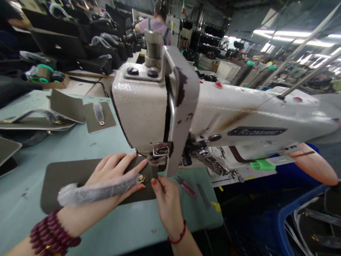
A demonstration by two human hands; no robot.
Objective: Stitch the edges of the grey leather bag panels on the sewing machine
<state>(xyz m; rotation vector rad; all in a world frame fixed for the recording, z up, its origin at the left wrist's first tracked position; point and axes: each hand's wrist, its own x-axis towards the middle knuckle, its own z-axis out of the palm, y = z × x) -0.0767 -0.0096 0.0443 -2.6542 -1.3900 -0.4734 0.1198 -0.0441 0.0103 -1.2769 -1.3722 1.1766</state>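
A dark grey-brown bag panel (pixel 69 171) lies on the table beneath the sewing machine head (pixel 141 106). My left hand (pixel 114 174) rests on it, fingers spread and fingertips close to the presser foot area. Over the back of that hand runs a plastic-wrapped handle (pixel 101 190), fixed to the panel by a gold-coloured buckle (pixel 142 178). My right hand (pixel 168 195) pinches the panel's right edge, thumb on top, beside a narrow dark strip (pixel 153 172). The machine head hides the needle and the panel's far right corner.
Pink-handled thread snips (pixel 188 186) and a flat metal blade (pixel 204 196) lie right of my right hand. More panels with handles (pixel 99 115) are at the left. A blue bin (pixel 283 220) holds pieces at lower right. A person (pixel 157 25) works further back.
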